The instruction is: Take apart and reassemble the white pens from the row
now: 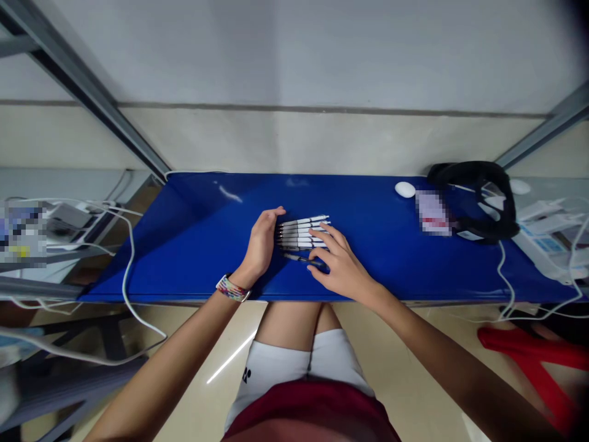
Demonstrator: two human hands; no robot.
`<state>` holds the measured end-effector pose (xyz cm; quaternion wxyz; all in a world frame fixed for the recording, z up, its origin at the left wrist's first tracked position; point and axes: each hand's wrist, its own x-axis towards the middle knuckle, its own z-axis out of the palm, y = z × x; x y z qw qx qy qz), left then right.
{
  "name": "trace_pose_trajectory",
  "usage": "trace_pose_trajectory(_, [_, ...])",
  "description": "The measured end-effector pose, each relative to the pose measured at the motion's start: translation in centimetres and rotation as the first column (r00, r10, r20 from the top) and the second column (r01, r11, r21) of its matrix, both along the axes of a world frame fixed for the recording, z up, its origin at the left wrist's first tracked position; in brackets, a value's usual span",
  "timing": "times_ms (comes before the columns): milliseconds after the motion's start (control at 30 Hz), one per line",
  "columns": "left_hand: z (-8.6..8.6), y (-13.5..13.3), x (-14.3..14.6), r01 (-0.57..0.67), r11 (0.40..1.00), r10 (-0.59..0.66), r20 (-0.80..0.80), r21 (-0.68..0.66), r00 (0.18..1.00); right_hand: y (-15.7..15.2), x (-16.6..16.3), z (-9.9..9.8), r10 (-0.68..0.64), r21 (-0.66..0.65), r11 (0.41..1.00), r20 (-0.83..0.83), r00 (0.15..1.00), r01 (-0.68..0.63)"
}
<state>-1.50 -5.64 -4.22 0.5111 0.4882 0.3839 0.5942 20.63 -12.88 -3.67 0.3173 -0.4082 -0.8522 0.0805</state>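
Note:
Several white pens (301,232) lie side by side in a row on the blue table top (193,245), tips pointing left. My left hand (262,242) stands on its edge against the pens' left ends, fingers straight and together, holding nothing. My right hand (334,261) lies flat on the right part of the row, fingers spread over the pens. A darker pen (299,259) lies nearest me, partly under my right fingers. A beaded band (232,288) is on my left wrist.
A white oval mouse (405,189) and a black strap or headset (478,199) lie at the table's back right. White cables (126,270) hang off the left edge, others trail at the right. Grey metal frame bars rise at both sides. A red stool (529,356) stands lower right.

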Motion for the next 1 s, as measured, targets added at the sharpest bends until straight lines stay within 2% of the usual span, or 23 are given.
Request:
trace_pose_trajectory(133, [1.8, -0.5, -0.7, 0.041, 0.997, -0.024, -0.218, 0.073, 0.976, 0.5, 0.3, 0.3, 0.056, -0.035, 0.998, -0.091, 0.994, -0.059])
trace_pose_trajectory(200, [3.2, -1.0, -0.8, 0.113, 0.987, -0.061, -0.389, 0.114, 0.919, 1.1, 0.3, 0.9, 0.05, -0.042, 0.997, -0.181, 0.982, -0.058])
trace_pose_trajectory(333, [5.4, -0.6, -0.4, 0.286, 0.946, -0.138, -0.603, 0.155, 0.785, 3.8, 0.3, 2.6, -0.061, -0.055, 0.997, -0.323, 0.944, 0.046])
trace_pose_trajectory(400, [5.7, 0.5, -0.1, 0.261, 0.937, -0.049, -0.65, 0.233, 0.758, 5.9, 0.4, 3.1, -0.117, -0.099, 0.991, -0.398, 0.91, 0.084])
trace_pose_trajectory(467, [5.8, 2.0, 0.3, 0.221, 0.932, 0.022, -0.655, 0.286, 0.755, 8.2, 0.6, 3.4, -0.154, -0.2, 0.978, -0.48, 0.864, 0.064])
trace_pose_trajectory(567, [5.5, 4.8, 0.6, 0.187, 0.934, 0.046, -0.622, 0.304, 0.782, 11.5, 0.9, 3.4, -0.186, -0.334, 0.942, -0.565, 0.804, -0.017])
trace_pose_trajectory(700, [4.9, 8.1, 0.5, 0.147, 0.937, 0.078, -0.602, 0.316, 0.795, 14.6, 1.4, 3.2, -0.318, -0.529, 0.834, -0.692, 0.648, -0.156])
trace_pose_trajectory(800, [4.1, 9.7, 0.1, 0.142, 0.931, 0.093, -0.595, 0.335, 0.798, 15.7, 1.5, 2.8, -0.391, -0.594, 0.765, -0.735, 0.555, -0.248])
trace_pose_trajectory(900, [3.1, 10.5, -0.5, 0.148, 0.93, 0.092, -0.603, 0.337, 0.792, 16.0, 1.7, 2.1, -0.417, -0.616, 0.728, -0.746, 0.519, -0.301])
trace_pose_trajectory(1000, [2.2, 10.6, -0.8, 0.151, 0.933, 0.087, -0.612, 0.327, 0.786, 16.1, 2.2, 1.5, -0.416, -0.639, 0.697, -0.73, 0.542, -0.325])
